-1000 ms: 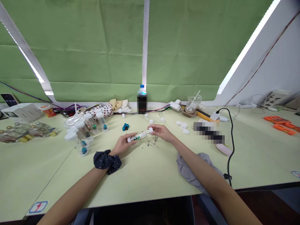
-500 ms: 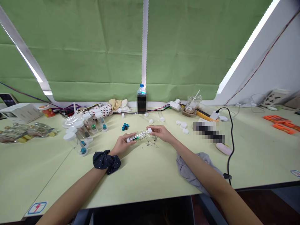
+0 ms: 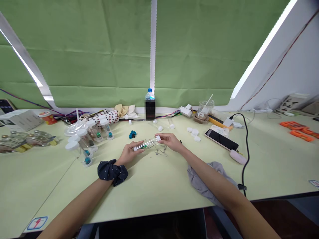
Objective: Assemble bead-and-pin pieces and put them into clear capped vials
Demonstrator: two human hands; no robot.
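Observation:
Between my two hands lies a clear tube (image 3: 149,143) with white ends, tilted up to the right, with something green inside. My left hand (image 3: 129,152) grips its lower left end, thumb along the top and fingers beneath. At the upper right end, my right hand (image 3: 170,142) pinches the white cap (image 3: 158,138). Thin metal pieces (image 3: 162,152) lie on the table just under the right hand. Behind the tube sits a cluster of teal beads (image 3: 133,134). Several upright capped tubes (image 3: 86,161) with teal or green pieces inside stand on the left.
Loose white caps (image 3: 194,132) lie right of my hands, near a phone (image 3: 221,140) and a black cable (image 3: 246,146). A grey cloth (image 3: 199,181) lies under my right forearm. A bottle (image 3: 150,96) stands at the back. Orange tools (image 3: 296,127) lie far right.
The view has shifted very slightly. Both hands keep the same hold on the tube, and nothing else has visibly moved.

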